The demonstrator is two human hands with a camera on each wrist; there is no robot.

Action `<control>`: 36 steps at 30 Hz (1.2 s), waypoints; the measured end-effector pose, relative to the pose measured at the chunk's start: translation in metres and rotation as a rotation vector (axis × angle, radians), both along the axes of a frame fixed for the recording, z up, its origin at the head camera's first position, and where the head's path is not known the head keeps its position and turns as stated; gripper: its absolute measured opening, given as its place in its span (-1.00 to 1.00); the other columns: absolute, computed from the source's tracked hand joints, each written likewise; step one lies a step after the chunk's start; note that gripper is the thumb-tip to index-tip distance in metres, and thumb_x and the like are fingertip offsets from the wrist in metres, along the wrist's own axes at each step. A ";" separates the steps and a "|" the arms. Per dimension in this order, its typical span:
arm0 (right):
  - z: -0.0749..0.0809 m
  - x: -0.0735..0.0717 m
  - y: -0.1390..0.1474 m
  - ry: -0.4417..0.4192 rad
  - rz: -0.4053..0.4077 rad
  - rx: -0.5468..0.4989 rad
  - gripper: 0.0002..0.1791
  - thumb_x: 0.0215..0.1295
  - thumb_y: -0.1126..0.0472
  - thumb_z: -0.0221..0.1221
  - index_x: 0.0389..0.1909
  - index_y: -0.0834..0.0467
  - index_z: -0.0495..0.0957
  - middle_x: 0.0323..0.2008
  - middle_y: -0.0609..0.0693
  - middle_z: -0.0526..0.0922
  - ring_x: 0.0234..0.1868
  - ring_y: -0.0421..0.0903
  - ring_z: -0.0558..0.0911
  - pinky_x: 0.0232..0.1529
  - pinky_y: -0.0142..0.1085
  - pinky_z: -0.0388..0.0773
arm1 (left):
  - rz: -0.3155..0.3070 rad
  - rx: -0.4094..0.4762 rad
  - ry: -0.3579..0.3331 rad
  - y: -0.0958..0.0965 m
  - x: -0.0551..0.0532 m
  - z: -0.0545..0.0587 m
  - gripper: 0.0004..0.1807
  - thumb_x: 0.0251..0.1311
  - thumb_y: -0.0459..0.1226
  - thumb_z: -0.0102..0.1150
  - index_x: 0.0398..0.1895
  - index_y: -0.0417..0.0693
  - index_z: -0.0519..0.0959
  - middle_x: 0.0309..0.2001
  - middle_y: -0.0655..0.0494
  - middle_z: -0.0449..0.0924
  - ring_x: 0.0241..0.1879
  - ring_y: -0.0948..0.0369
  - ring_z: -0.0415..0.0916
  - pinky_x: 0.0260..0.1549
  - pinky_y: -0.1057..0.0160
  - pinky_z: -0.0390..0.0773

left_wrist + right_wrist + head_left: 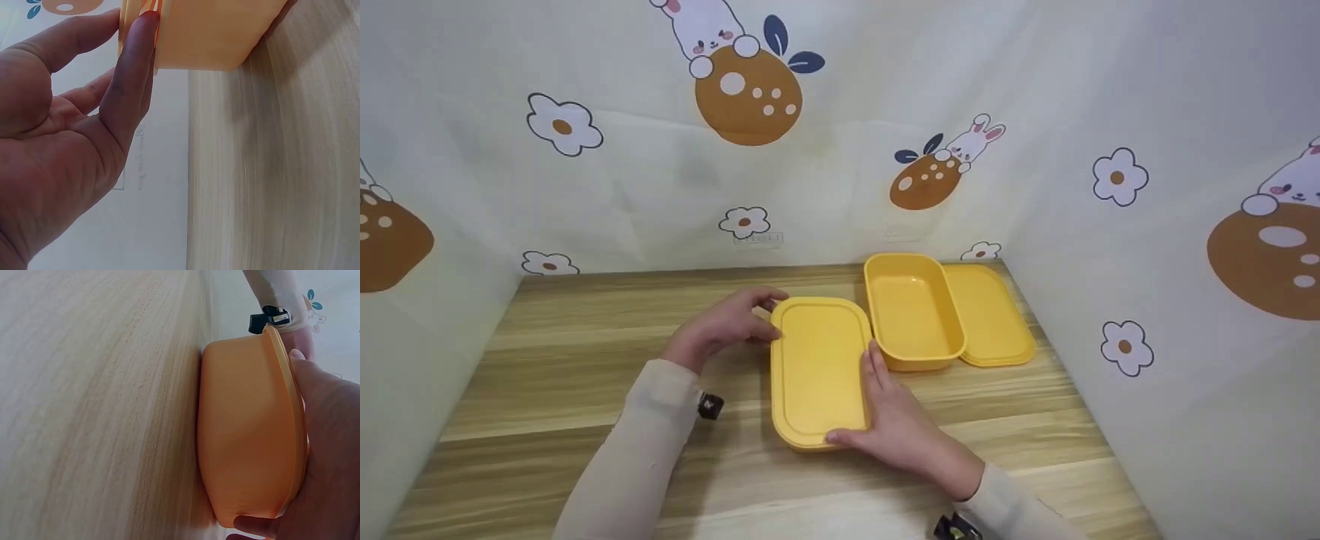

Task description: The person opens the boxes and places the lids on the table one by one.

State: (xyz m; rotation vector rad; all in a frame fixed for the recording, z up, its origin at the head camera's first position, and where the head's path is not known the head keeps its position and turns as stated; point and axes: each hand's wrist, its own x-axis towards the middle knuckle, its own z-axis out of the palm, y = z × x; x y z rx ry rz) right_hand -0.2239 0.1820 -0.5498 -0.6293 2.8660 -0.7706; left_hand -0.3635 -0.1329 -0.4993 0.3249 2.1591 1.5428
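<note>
Bunny-print sheets (840, 172) are hanging round a wood-grain worktop (547, 375), and a yellow box (242, 416) is sitting mid-worktop, its lid (821, 371) gapping a bit at the far left. Left hand (727, 326) is pinching the lid's edge there, while the right hand (904, 420) is resting round the near right corner, thumb and fingers spread wide. Just right of it, an open box (915, 307) is sitting next to another lid (997, 319).

Lidded rectangular yellow plastic box (821, 371) stands on brown wood-grain table (547, 337). Left hand (729, 326) holds its far left corner; right hand (907, 427) lies along its right side. To the right: open rectangular yellow plastic container (919, 364) and flat yellow lid (996, 315).
</note>
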 end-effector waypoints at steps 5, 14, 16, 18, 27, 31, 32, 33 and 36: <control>-0.001 0.000 0.000 -0.004 -0.003 0.000 0.61 0.16 -0.71 0.28 0.79 0.32 -0.23 0.79 0.25 -0.36 0.72 0.35 0.02 0.63 0.22 0.18 | 0.009 0.032 -0.031 0.000 0.000 -0.001 -0.18 0.25 -0.56 0.42 0.60 -0.22 0.41 0.31 -0.27 0.44 -0.01 0.05 0.66 0.13 -0.05 0.74; 0.000 -0.001 -0.001 0.011 0.003 0.001 0.60 0.17 -0.69 0.29 0.78 0.33 -0.22 0.79 0.29 -0.33 0.71 0.36 0.04 0.62 0.21 0.19 | 0.023 0.064 -0.070 -0.001 0.000 -0.004 -0.16 0.26 -0.57 0.40 0.63 -0.19 0.39 0.29 -0.28 0.44 -0.01 0.04 0.66 0.14 -0.03 0.74; 0.000 -0.001 -0.001 0.015 0.005 0.002 0.60 0.17 -0.69 0.30 0.78 0.34 -0.21 0.78 0.29 -0.33 0.71 0.36 0.04 0.62 0.21 0.20 | 0.024 0.067 -0.073 -0.002 0.000 -0.005 -0.16 0.26 -0.57 0.40 0.64 -0.17 0.39 0.26 -0.27 0.44 -0.03 0.05 0.66 0.13 -0.03 0.74; 0.000 -0.001 -0.002 0.017 0.004 0.005 0.60 0.17 -0.69 0.30 0.78 0.34 -0.21 0.79 0.29 -0.33 0.71 0.36 0.04 0.62 0.20 0.20 | 0.022 0.071 -0.070 -0.003 0.000 -0.006 -0.16 0.26 -0.56 0.40 0.64 -0.17 0.40 0.24 -0.26 0.46 -0.04 0.06 0.66 0.11 -0.01 0.75; 0.000 0.001 -0.002 -0.001 -0.004 -0.002 0.59 0.16 -0.70 0.29 0.78 0.33 -0.19 0.80 0.24 -0.34 0.71 0.36 0.05 0.61 0.23 0.22 | 0.000 0.158 -0.093 -0.005 -0.002 -0.015 -0.11 0.27 -0.56 0.38 0.69 -0.17 0.32 0.22 -0.24 0.46 -0.09 0.09 0.67 0.05 0.02 0.77; 0.000 0.000 -0.001 -0.002 -0.008 -0.003 0.60 0.16 -0.71 0.28 0.79 0.32 -0.20 0.80 0.23 -0.35 0.71 0.36 0.05 0.61 0.22 0.21 | 0.012 0.166 -0.104 -0.005 -0.002 -0.016 -0.11 0.28 -0.57 0.38 0.69 -0.15 0.33 0.24 -0.24 0.45 -0.08 0.08 0.68 0.08 0.00 0.76; 0.000 0.000 -0.001 -0.002 -0.010 -0.005 0.60 0.16 -0.71 0.29 0.79 0.32 -0.21 0.80 0.23 -0.35 0.71 0.36 0.05 0.61 0.22 0.21 | 0.014 0.169 -0.107 -0.005 -0.003 -0.016 -0.11 0.28 -0.57 0.38 0.69 -0.14 0.34 0.24 -0.24 0.45 -0.07 0.08 0.68 0.09 -0.01 0.76; 0.000 0.000 -0.001 -0.003 -0.013 -0.005 0.60 0.15 -0.71 0.29 0.79 0.31 -0.21 0.80 0.23 -0.35 0.71 0.37 0.06 0.61 0.22 0.22 | 0.015 0.169 -0.108 -0.005 -0.003 -0.016 -0.11 0.28 -0.57 0.39 0.69 -0.14 0.34 0.25 -0.25 0.45 -0.06 0.07 0.68 0.10 -0.01 0.76; 0.001 0.000 -0.001 -0.007 -0.015 -0.001 0.61 0.14 -0.72 0.28 0.79 0.31 -0.22 0.80 0.23 -0.36 0.71 0.37 0.06 0.62 0.22 0.21 | 0.019 0.168 -0.111 -0.004 -0.002 -0.016 -0.12 0.29 -0.55 0.40 0.68 -0.11 0.36 0.27 -0.25 0.46 -0.03 0.05 0.68 0.09 0.01 0.76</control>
